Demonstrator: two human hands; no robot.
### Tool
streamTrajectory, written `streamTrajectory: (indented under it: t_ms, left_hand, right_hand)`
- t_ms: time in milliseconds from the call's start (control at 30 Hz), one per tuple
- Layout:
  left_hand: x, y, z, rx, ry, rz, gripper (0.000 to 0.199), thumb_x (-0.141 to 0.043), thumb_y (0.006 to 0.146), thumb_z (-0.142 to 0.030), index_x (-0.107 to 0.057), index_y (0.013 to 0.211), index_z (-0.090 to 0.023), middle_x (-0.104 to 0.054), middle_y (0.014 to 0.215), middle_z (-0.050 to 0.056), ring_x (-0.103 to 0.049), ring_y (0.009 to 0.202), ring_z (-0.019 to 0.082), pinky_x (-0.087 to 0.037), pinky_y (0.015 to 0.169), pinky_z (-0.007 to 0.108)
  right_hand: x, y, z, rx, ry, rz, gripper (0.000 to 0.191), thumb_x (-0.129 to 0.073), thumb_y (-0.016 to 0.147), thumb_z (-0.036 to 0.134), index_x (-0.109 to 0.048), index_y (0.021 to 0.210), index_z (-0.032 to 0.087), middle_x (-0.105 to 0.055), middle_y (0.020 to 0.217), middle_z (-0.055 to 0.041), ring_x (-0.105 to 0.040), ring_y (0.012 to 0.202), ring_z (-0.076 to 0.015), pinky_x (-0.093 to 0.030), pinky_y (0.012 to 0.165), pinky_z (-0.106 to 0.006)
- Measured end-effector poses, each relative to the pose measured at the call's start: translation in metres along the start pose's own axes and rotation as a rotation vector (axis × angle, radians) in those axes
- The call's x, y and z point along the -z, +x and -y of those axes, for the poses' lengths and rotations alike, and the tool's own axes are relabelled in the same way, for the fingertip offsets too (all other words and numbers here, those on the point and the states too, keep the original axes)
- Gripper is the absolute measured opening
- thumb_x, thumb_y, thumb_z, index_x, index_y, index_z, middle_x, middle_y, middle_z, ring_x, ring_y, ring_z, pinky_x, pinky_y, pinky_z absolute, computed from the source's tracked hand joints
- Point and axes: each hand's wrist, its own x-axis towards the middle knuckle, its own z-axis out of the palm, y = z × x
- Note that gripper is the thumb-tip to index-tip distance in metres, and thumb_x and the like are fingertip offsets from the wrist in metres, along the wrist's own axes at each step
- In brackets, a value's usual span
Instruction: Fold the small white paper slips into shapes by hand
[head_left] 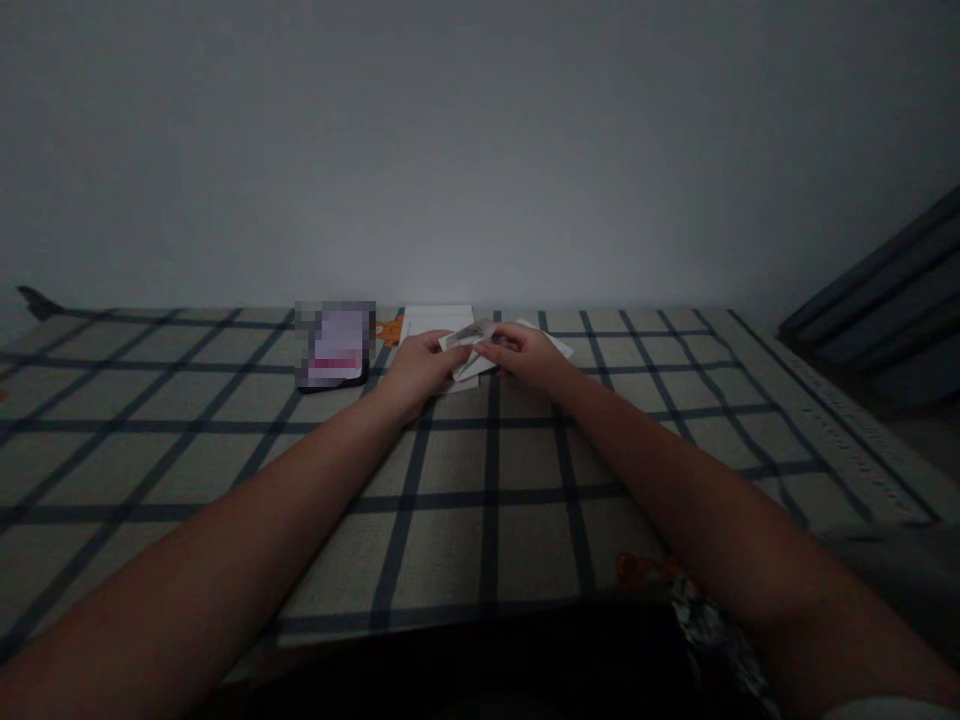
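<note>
Your left hand (420,370) and right hand (535,353) pinch a paper (466,334), cloth (651,352) stretching rightward of your fingers (511,331) to its edge, phone (337,345) leftward.

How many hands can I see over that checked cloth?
2: the left hand and the right hand, close together, both holding pale paper above the checked cloth. No other hands show.

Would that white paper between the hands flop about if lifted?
Probably floppy: the white paper looks thin and bent between the left hand and right hand. Likely light, too, since a pinch seems enough to hold it.
</note>
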Motion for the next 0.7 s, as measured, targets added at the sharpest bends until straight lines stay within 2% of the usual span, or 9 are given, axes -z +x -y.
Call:
streamTrajectory:
  t_ms: [67,167,300,567,700]
  left_hand:
    - [0.000,0.002,0.003,-0.002,-0.038,0.014,0.031,-0.079,0.068,-0.042,-0.070,0.083,-0.016,-0.065,0.067,-0.001,-0.052,0.053,0.011,-0.034,0.050,0.022]
    - [0.000,0.003,0.004,0.009,-0.113,0.049,0.036,-0.082,0.066,-0.041,-0.073,0.089,-0.015,-0.071,0.077,0.003,-0.061,0.062,0.014,-0.041,0.057,0.023]
    - [-0.001,0.000,0.000,0.037,-0.119,0.081,0.037,-0.082,0.066,-0.038,-0.073,0.093,-0.015,-0.071,0.076,0.002,-0.059,0.060,0.012,-0.040,0.056,0.023]
    - [0.000,-0.001,-0.005,0.037,-0.094,0.148,0.028,-0.081,0.065,-0.032,-0.071,0.086,-0.016,-0.070,0.074,0.002,-0.057,0.059,0.011,-0.039,0.055,0.022]
    - [-0.001,-0.003,-0.009,0.058,-0.083,0.142,0.025,-0.080,0.066,-0.030,-0.071,0.084,-0.016,-0.069,0.072,0.001,-0.053,0.054,0.010,-0.037,0.051,0.022]
  right_hand:
    - [0.001,-0.001,0.001,-0.036,0.030,-0.014,0.041,-0.073,0.087,0.046,-0.074,0.115,0.016,-0.074,0.097,-0.0059,-0.064,0.078,-0.0137,-0.052,0.060,-0.022]
    - [0.003,-0.002,0.002,-0.101,0.049,-0.031,0.036,-0.074,0.088,0.043,-0.075,0.114,0.018,-0.075,0.101,-0.0050,-0.064,0.081,-0.0137,-0.051,0.059,-0.021]
    - [0.005,-0.002,0.004,-0.156,0.066,-0.027,0.027,-0.074,0.088,0.037,-0.077,0.106,0.017,-0.076,0.104,-0.0064,-0.067,0.087,-0.0148,-0.053,0.062,-0.021]
    - [0.011,-0.001,-0.002,-0.127,0.121,0.027,0.032,-0.074,0.089,0.032,-0.076,0.119,0.021,-0.078,0.112,-0.0054,-0.069,0.090,-0.0134,-0.054,0.062,-0.018]
    - [0.012,-0.001,-0.004,-0.117,0.139,0.035,0.035,-0.076,0.088,0.029,-0.076,0.122,0.021,-0.078,0.111,-0.0056,-0.070,0.089,-0.0134,-0.054,0.063,-0.019]
